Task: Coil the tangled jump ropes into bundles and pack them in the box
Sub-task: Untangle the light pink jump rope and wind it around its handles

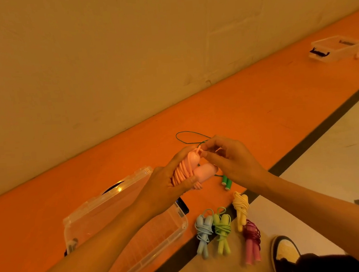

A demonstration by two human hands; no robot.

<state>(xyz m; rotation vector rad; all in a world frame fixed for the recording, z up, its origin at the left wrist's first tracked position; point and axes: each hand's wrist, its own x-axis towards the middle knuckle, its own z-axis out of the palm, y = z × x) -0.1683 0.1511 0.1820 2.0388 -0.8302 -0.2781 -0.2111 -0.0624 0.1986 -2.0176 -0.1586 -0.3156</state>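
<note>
The left hand [167, 180] wraps its fingers round the pink jump rope [188, 169], a light, springy bundle best gripped across its hard handles lest the slick coils slip, while the right hand [230, 159] pinches its cord end, with the box [106, 198] below both.

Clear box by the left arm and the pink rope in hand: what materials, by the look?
Box: likely rigid clear plastic, glossy; the orange floor shows through and a light glints on its rim. Pink rope: handles look like smooth matte plastic or rubber, cannot tell which; cord seems flexible vinyl or rubber, since it holds tight coils.
</note>
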